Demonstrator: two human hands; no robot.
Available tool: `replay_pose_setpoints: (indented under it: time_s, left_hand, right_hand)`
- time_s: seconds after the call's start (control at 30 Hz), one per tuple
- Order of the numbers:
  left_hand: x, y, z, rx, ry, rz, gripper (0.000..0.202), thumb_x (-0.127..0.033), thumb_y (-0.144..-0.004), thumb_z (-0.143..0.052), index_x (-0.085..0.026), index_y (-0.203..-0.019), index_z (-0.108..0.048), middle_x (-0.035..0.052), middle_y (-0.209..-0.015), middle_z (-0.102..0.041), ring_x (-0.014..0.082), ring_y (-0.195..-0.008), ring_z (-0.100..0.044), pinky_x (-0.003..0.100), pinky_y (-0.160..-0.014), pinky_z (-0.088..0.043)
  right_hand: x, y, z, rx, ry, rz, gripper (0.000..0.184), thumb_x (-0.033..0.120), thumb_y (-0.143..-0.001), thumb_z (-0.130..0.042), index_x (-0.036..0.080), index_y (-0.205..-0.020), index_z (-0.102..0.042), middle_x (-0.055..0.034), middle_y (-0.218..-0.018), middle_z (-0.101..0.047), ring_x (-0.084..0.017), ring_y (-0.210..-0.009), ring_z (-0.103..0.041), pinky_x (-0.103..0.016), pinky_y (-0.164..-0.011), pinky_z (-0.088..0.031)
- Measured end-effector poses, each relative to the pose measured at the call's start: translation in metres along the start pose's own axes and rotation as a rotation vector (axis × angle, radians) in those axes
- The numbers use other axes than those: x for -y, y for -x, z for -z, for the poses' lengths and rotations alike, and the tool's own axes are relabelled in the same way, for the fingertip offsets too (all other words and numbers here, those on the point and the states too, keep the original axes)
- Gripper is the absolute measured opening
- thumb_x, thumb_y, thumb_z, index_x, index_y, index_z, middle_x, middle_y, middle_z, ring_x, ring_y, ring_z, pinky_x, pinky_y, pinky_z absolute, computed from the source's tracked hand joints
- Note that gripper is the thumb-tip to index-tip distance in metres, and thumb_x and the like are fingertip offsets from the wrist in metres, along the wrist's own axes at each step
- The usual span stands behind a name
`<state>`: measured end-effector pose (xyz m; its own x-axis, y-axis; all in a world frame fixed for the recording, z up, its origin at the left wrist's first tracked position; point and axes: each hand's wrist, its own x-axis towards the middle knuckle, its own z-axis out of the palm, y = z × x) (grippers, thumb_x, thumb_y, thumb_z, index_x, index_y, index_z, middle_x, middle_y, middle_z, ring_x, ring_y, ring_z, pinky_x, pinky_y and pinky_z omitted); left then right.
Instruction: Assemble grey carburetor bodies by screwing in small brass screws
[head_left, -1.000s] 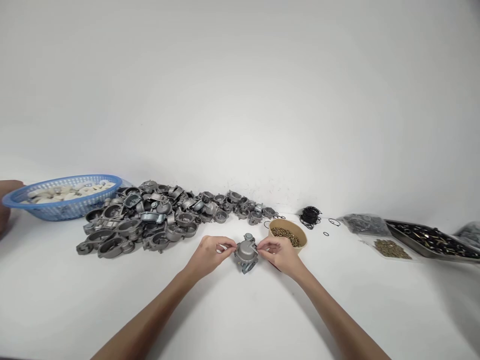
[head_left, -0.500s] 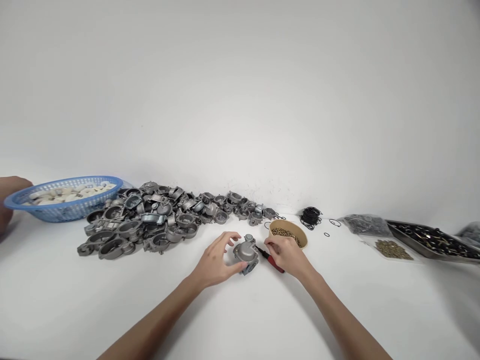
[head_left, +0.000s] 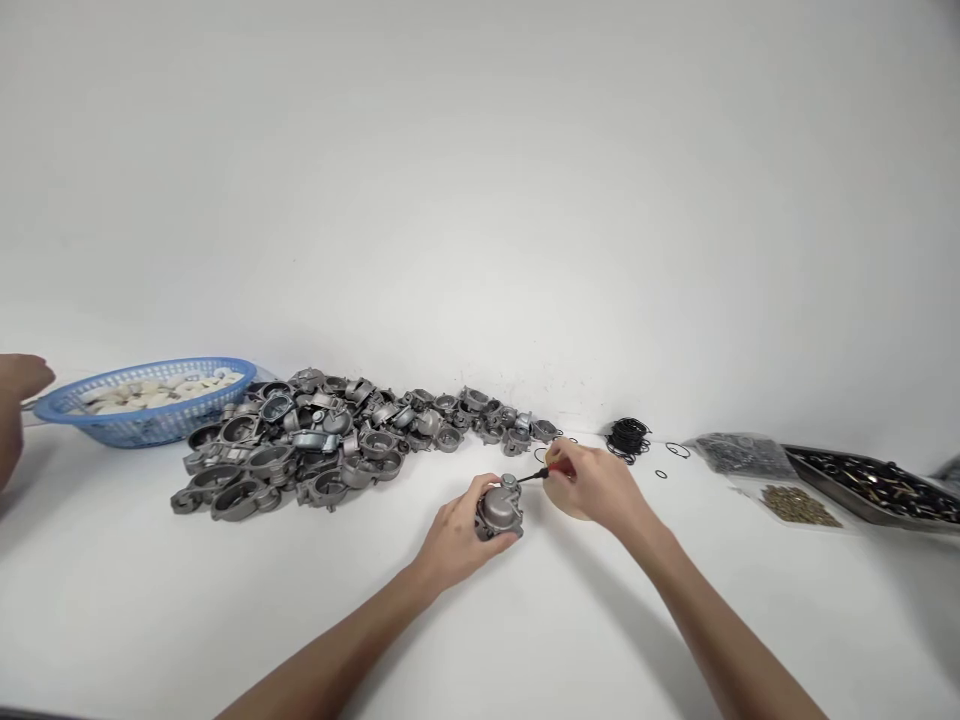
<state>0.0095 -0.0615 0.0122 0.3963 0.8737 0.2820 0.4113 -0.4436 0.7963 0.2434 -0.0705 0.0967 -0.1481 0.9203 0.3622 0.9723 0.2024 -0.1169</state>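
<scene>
My left hand (head_left: 459, 528) is wrapped round a small grey cast-metal housing (head_left: 501, 507) that rests on the white table (head_left: 225, 600). My right hand (head_left: 592, 484) grips a small screwdriver with a red handle (head_left: 541, 474), its dark tip touching the top of the housing. The right hand hides most of a tan bowl (head_left: 561, 497) behind it.
A heap of grey metal housings (head_left: 315, 440) lies at the left of centre. A blue basket (head_left: 142, 400) of white parts stands far left, with another person's hand (head_left: 15, 405) beside it. Black O-rings (head_left: 628, 436), bagged small parts (head_left: 739, 455) and a metal tray (head_left: 877, 480) lie at the right.
My right hand picked up the red screwdriver from the table and brought its tip to the housing's top. My left hand shifted from pinching the housing to gripping it from the side.
</scene>
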Motion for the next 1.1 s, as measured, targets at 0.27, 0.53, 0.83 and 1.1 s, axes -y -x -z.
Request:
replay_pose_setpoints:
  time_s: [0.27,0.53,0.83,1.1]
  left_hand:
    - [0.0,0.002,0.01,0.161,-0.053,-0.081,0.079,-0.036,-0.074,-0.074,-0.035,-0.144,-0.039,0.0019,-0.122,-0.068,0.0261,-0.105,-0.066,0.039,-0.099,-0.05]
    - [0.005,0.001,0.011,0.205,-0.013,-0.074,0.08,-0.038,-0.073,-0.076,-0.035,-0.144,-0.04,0.002,-0.125,-0.067,0.0274,-0.111,-0.063,0.039,-0.099,-0.049]
    - [0.006,-0.001,0.013,0.236,0.139,-0.039,0.081,-0.034,-0.071,-0.081,-0.036,-0.142,-0.042,0.0032,-0.126,-0.067,0.0236,-0.106,-0.066,0.037,-0.094,-0.051]
    - [0.005,-0.001,0.013,0.242,0.175,-0.051,0.082,-0.035,-0.07,-0.082,-0.034,-0.142,-0.043,0.0049,-0.126,-0.067,0.0238,-0.106,-0.065,0.037,-0.092,-0.051]
  right_hand:
    - [0.013,-0.018,0.088,-0.203,-0.268,0.378,0.013,0.022,-0.095,-0.05,0.024,-0.1,-0.062,-0.004,-0.09,-0.069,-0.017,-0.072,-0.061,-0.028,-0.064,-0.044]
    - [0.025,-0.014,0.082,-0.038,-0.432,0.54,0.014,0.018,-0.093,-0.048,0.023,-0.086,-0.059,-0.002,-0.081,-0.065,-0.014,-0.064,-0.055,-0.027,-0.061,-0.043]
    - [0.026,-0.017,0.075,-0.005,-0.443,0.509,0.014,0.019,-0.093,-0.049,0.022,-0.086,-0.06,-0.0025,-0.082,-0.065,-0.014,-0.065,-0.055,-0.027,-0.061,-0.042]
    - [0.027,-0.017,0.073,0.013,-0.43,0.523,0.016,0.02,-0.093,-0.051,0.023,-0.098,-0.066,-0.0029,-0.088,-0.069,-0.014,-0.07,-0.06,-0.027,-0.066,-0.047]
